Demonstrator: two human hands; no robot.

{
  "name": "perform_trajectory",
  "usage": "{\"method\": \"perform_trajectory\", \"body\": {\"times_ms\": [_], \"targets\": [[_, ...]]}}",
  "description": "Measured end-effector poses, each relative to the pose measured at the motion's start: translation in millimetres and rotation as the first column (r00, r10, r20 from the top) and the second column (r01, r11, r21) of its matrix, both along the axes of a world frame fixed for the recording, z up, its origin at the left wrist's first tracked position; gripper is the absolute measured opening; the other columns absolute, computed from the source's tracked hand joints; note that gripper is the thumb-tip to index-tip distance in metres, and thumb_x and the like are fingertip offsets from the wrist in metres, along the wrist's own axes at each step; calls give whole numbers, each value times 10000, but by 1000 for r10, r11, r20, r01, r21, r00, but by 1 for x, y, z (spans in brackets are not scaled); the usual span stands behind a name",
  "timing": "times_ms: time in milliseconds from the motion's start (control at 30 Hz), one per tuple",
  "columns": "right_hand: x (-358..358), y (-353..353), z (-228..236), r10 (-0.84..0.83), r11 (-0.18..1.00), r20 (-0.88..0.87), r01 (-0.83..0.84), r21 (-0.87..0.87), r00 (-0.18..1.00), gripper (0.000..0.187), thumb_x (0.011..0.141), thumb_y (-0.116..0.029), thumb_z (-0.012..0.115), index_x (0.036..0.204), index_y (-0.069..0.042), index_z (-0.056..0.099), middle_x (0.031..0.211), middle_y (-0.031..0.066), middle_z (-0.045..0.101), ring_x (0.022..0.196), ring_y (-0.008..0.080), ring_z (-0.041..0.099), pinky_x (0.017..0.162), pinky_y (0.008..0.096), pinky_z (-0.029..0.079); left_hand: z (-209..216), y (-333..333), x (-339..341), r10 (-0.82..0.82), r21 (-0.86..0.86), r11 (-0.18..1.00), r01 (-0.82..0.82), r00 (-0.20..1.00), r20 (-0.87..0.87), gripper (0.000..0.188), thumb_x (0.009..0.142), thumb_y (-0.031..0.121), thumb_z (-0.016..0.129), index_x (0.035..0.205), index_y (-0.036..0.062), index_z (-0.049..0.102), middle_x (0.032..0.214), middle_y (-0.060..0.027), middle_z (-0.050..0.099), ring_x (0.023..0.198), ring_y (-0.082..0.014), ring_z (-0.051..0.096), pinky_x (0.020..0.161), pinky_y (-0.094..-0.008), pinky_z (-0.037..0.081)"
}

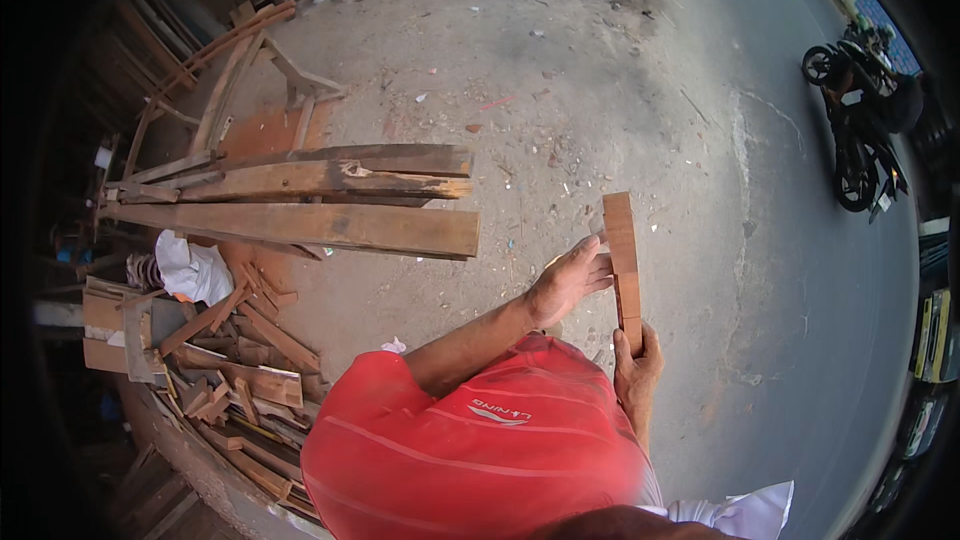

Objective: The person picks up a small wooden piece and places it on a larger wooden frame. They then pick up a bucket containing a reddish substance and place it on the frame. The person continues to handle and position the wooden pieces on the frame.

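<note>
My right hand (638,370) is closed around the lower end of a narrow reddish-brown wooden piece (622,250), held upright in front of my red shirt. Step-like breaks and lines run along the wood, so it may be several short blocks lined up; I cannot tell whether they are joined. From the left, my left hand (572,282) reaches to the middle of the wood. Its fingers are stretched out, the thumb apart from the others, and the fingertips meet the wood's left edge. Whether they press on it is unclear.
Long rough planks (330,225) lie on a wooden frame at the left. Below them is a heap of wood offcuts (250,370) with a white sack (195,270). Debris litters the concrete ground (520,140). A black motorcycle (858,125) is on the road at right.
</note>
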State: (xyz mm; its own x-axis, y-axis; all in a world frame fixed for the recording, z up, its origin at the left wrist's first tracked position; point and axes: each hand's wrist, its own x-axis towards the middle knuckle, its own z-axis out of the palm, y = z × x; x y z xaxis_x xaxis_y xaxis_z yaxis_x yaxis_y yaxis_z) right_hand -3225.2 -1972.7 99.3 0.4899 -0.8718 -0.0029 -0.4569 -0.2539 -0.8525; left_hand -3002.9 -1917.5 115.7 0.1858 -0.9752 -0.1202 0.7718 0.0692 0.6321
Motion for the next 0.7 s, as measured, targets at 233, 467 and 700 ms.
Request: {"method": "perform_trajectory", "body": {"times_ms": [233, 467, 700], "targets": [[130, -130, 5, 358, 928, 25, -358, 102, 933, 376, 928, -164, 775, 1242, 8, 659, 987, 184, 726, 828, 233, 697, 731, 363, 552, 14, -47, 86, 198, -50, 979, -196, 980, 38, 794, 1088, 606, 363, 1659, 88, 173, 1658, -192, 324, 1546, -308, 302, 1256, -526, 218], [238, -254, -17, 562, 827, 30, -561, -29, 827, 426, 902, -198, 798, 1260, -12, 662, 1050, 206, 720, 885, 302, 716, 774, 389, 556, 2, -133, 149, 553, 198, 750, -631, 763, 335, 774, 1084, 589, 394, 1654, 103, 199, 1660, -153, 324, 1538, -298, 308, 1250, -506, 222], [346, -389, 16, 682, 731, 6, -682, -30, 731, 440, 893, -216, 803, 1261, -19, 662, 1013, 195, 709, 853, 331, 713, 725, 418, 553, 37, -244, 248, 640, -73, 757, -649, 760, -116, 881, 1039, 719, 313, 1623, 63, 246, 1650, -218, 324, 1551, -339, 264, 1268, -526, 169]]}}
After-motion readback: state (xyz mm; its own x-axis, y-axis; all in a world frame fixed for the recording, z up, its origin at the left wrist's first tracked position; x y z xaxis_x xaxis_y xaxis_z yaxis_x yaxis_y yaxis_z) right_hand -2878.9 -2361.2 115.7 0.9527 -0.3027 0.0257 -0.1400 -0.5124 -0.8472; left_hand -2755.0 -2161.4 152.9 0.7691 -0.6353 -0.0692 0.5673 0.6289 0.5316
